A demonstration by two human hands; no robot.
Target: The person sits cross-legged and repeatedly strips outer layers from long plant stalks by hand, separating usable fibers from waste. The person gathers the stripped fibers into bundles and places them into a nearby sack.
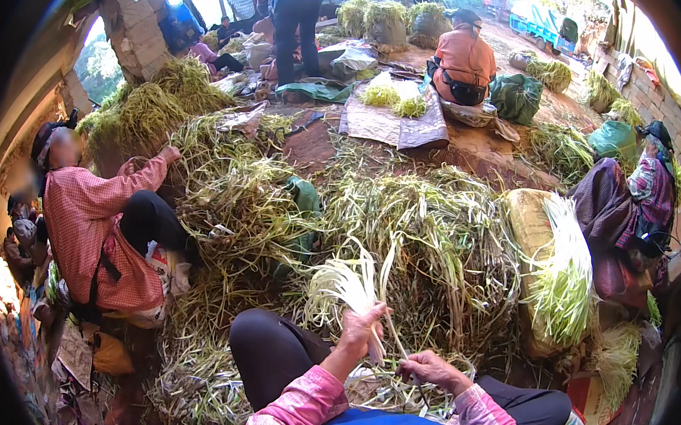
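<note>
My left hand point(358, 333) is closed around a small bunch of whitish, peeled vegetable stalks point(341, 286), which look like garlic shoots. Their pale leafy ends fan out above the fist, and the cut-looking ends stick out below it. Lower and to the right, my right hand point(433, 370) pinches the thin, darker end of a single stalk point(393, 329). That stalk slants up past my left fingers. Directly beyond both hands rises a heap of unsorted, partly withered stalks point(433, 242).
To the right, a neat pile of cleaned stalks point(566, 281) lies on a yellowish wrapped bale point(526, 225). A person in a red checked top point(103, 219) sits at left by another heap point(240, 199). Further off, a seated person in orange point(463, 61) is beside a sheet point(377, 117).
</note>
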